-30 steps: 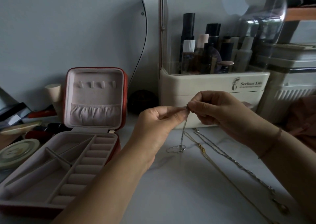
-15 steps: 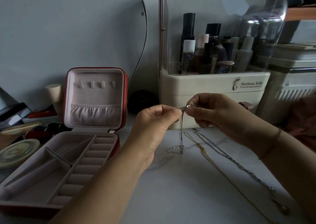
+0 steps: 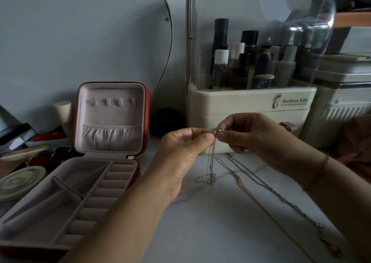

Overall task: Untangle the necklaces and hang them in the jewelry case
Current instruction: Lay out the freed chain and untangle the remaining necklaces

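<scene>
The left hand [image 3: 180, 148] and right hand [image 3: 251, 134] each pinch the clasp end of a thin silver necklace [image 3: 211, 162] above the counter [image 3: 200, 232]. Its loop hangs down and touches the surface. A gold necklace [image 3: 239, 179] and a twisted silver chain [image 3: 281, 196] lie just to its right. The jewelry case [image 3: 120, 90] stands open at left.

The scene is dimly lit; a plain blue-grey wall [image 3: 80, 32] is seen behind a white, faintly veined tabletop [image 3: 200, 232]. A cream cosmetics organiser [image 3: 251, 110] with a clear domed lid is set against the wall, with a white ribbed storage unit [image 3: 341, 112] just beside it and a wooden shelf [image 3: 353, 20] higher up
</scene>
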`<action>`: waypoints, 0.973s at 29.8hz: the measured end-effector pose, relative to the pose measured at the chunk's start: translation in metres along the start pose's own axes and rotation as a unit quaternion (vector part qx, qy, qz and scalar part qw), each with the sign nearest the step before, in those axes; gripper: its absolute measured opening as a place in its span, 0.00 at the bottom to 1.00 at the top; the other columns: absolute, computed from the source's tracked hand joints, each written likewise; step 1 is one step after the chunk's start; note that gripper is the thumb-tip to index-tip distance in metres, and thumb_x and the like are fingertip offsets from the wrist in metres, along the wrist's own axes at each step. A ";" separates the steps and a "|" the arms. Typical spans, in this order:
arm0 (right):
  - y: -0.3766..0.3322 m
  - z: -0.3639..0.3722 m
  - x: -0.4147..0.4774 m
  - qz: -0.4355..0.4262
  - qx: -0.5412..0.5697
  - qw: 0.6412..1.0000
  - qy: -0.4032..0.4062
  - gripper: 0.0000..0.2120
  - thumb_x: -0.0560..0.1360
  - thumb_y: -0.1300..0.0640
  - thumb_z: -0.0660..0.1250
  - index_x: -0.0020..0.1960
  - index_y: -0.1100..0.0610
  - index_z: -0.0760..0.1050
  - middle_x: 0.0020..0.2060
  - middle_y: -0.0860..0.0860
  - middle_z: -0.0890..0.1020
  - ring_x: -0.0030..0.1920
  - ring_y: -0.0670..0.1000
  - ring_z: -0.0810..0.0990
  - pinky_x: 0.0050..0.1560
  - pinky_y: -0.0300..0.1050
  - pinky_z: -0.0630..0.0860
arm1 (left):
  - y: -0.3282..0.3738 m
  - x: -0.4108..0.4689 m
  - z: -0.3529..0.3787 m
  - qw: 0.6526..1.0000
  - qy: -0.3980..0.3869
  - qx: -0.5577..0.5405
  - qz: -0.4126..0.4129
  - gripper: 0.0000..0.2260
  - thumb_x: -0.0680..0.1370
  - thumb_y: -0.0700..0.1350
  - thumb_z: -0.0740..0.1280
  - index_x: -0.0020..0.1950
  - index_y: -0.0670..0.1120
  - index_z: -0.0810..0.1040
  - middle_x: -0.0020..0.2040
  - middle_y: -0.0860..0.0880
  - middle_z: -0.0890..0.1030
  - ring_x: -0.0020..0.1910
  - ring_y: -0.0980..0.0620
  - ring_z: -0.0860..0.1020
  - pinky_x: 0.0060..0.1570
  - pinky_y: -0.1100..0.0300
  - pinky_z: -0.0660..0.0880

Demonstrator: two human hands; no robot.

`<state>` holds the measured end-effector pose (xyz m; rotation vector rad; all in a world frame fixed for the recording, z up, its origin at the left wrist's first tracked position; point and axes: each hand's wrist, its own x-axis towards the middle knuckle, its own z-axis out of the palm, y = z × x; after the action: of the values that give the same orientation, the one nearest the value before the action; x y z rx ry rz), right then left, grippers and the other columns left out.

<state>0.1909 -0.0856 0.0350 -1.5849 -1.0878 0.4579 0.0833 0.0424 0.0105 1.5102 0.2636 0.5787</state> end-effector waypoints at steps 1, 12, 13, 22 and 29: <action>0.000 0.000 0.000 -0.001 0.004 1.000 -0.002 0.08 0.66 0.57 0.69 0.42 0.60 0.79 0.27 0.50 0.76 0.28 0.45 0.70 0.29 0.35 0.69 | 0.000 0.000 0.000 1.000 -0.002 -0.003 -0.001 0.09 0.72 0.41 0.70 0.34 0.51 0.84 0.31 0.55 0.79 0.32 0.61 0.74 0.46 0.61 0.68; 0.001 0.000 0.000 0.008 0.027 0.999 -0.029 0.10 0.66 0.57 0.70 0.44 0.61 0.80 0.28 0.52 0.75 0.28 0.47 0.68 0.28 0.36 0.67 | 0.001 -0.002 0.001 0.999 -0.028 -0.028 -0.007 0.02 0.65 0.46 0.71 0.33 0.52 0.83 0.31 0.55 0.79 0.36 0.60 0.75 0.47 0.61 0.68; 0.001 0.000 0.000 0.007 0.026 0.999 -0.030 0.10 0.67 0.57 0.70 0.44 0.61 0.80 0.27 0.51 0.75 0.28 0.47 0.67 0.28 0.36 0.66 | 0.000 -0.001 0.000 0.999 -0.028 -0.027 -0.003 0.03 0.64 0.47 0.70 0.33 0.52 0.83 0.31 0.54 0.79 0.36 0.59 0.75 0.47 0.61 0.69; 0.005 0.003 0.002 0.016 0.065 0.997 -0.025 0.02 0.68 0.59 0.67 0.38 0.58 0.77 0.26 0.49 0.71 0.28 0.46 0.66 0.27 0.35 0.64 | -0.001 0.001 0.000 0.992 -0.044 -0.105 -0.051 0.09 0.74 0.42 0.67 0.33 0.47 0.81 0.35 0.50 0.80 0.40 0.55 0.77 0.46 0.60 0.71; 0.005 0.001 0.001 0.013 0.067 0.997 -0.024 0.02 0.68 0.60 0.65 0.38 0.58 0.77 0.27 0.50 0.72 0.29 0.47 0.67 0.29 0.38 0.65 | 0.002 -0.001 0.002 0.967 -0.110 -0.195 -0.121 0.04 0.64 0.47 0.66 0.30 0.49 0.79 0.36 0.49 0.80 0.40 0.54 0.77 0.46 0.57 0.69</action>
<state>0.1922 -0.0841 0.0306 -1.4770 -1.0511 0.5768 0.0831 0.0406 0.0122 1.1273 0.1472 0.2442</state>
